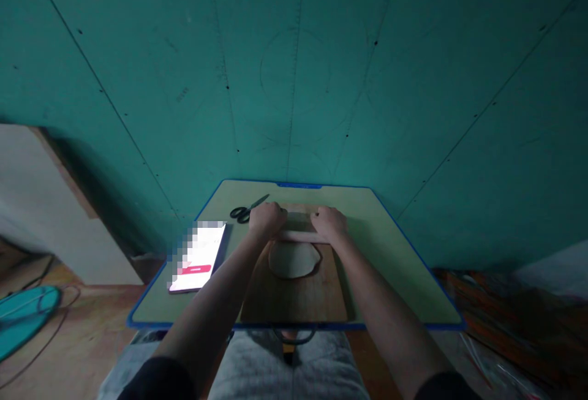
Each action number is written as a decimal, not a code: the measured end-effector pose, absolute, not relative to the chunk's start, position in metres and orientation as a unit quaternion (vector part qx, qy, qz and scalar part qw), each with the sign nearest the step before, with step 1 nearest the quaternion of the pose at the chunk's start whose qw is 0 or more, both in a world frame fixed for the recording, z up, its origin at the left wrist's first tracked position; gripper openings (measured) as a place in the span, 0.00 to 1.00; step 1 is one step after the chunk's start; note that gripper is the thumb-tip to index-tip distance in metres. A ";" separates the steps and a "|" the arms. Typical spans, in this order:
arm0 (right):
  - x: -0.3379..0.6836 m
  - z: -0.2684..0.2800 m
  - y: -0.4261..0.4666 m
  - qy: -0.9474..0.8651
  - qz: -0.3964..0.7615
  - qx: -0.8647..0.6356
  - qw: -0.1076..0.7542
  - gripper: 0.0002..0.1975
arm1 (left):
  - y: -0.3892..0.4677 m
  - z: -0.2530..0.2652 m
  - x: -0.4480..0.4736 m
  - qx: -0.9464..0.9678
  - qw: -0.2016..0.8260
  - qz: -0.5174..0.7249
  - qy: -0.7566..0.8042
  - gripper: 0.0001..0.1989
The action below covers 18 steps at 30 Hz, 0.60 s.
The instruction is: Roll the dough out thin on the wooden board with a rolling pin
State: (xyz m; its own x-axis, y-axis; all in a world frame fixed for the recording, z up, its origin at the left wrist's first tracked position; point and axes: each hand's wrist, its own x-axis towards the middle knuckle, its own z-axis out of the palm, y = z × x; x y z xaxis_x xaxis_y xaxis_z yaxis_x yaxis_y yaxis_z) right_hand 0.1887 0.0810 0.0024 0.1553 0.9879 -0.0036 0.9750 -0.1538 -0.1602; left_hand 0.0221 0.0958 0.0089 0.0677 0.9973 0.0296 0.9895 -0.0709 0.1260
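Observation:
A pale rolling pin lies across the wooden cutting board. My left hand is closed round its left end, and my right hand grips the right end. Flat, pale dough with an uneven rounded edge spreads on the board on my side of the pin. More of a pale flat surface shows between my hands beyond the pin; whether it is the same dough I cannot tell. Just past my left hand lie scissors with black handles, their blades pointing away to the right.
A tablet or phone with a lit screen lies at the table's left. The small folding table has a blue rim and stands against a green wall. A white panel leans at the left; a turquoise round object sits on the floor.

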 end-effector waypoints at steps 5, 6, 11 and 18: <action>0.188 0.004 0.074 -0.643 0.086 -0.759 0.054 0.20 | 0.088 0.010 0.021 0.729 0.030 0.049 0.682 0.23; 0.188 0.004 0.072 -0.640 0.097 -0.760 0.050 0.20 | 0.085 0.010 0.020 0.730 0.031 0.046 0.681 0.22; 0.186 0.005 0.055 -0.651 0.120 -0.749 0.030 0.20 | 0.071 0.010 0.014 0.738 0.033 0.033 0.673 0.23; 0.184 0.003 0.032 -0.651 0.122 -0.748 0.033 0.20 | 0.048 0.009 0.012 0.738 0.009 0.050 0.673 0.25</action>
